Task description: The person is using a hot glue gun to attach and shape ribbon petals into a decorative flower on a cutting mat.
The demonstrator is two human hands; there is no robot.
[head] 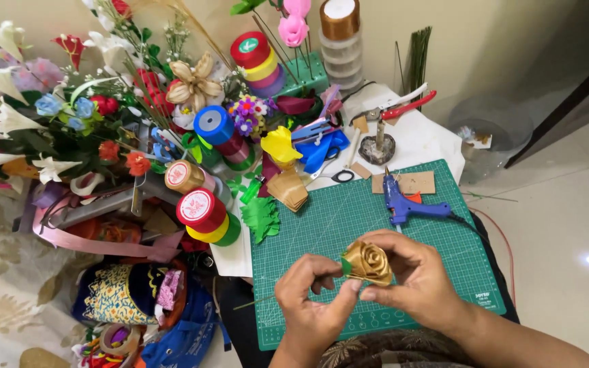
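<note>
A gold ribbon rose (pixel 368 261) with a small green leaf at its left side is held above the green cutting mat (pixel 349 211). My right hand (pixel 417 276) cups the rose from the right and below. My left hand (pixel 311 300) pinches the rose's lower left edge by the leaf, and a thin wire stem runs left from under it. A blue glue gun (pixel 403 203) lies on the mat just beyond my hands, its cord trailing right.
Ribbon spools (pixel 202 211) in red, yellow, green and blue stand left of the mat beside a mass of artificial flowers (pixel 49 116). Cut gold ribbon pieces (pixel 289 187), green paper leaves (pixel 262 218), scissors (pixel 322 146) and red-handled pliers (pixel 403 108) lie behind. Bare floor lies right.
</note>
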